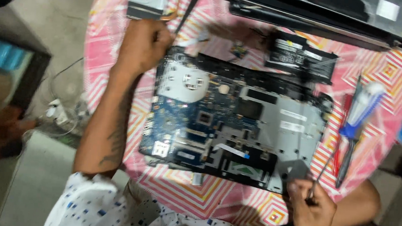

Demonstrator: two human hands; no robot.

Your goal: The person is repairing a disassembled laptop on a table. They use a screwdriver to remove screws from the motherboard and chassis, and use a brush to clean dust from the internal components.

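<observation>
Closest to the camera is a white shirt with blue spots point(95, 209), low in the picture. Just past it, the right hand point(311, 211) is at the near right edge of the bench point(204, 198). Its fingers are pinched shut around a thin screwdriver point(323, 171), whose tip points down by the near right corner of the open laptop body point(233, 124). That body, with its blue board showing, lies in the middle of the bench on a pink patterned cloth. The left hand point(142, 45) is curled on the far left corner of the laptop body; whether it holds anything, I cannot tell. A black battery point(301, 56) lies beyond it, and a blue and white screwdriver point(358, 119) rests near the right edge. To do this well, I think the left hand should press firmly, and the thin tool should stay straight.
</observation>
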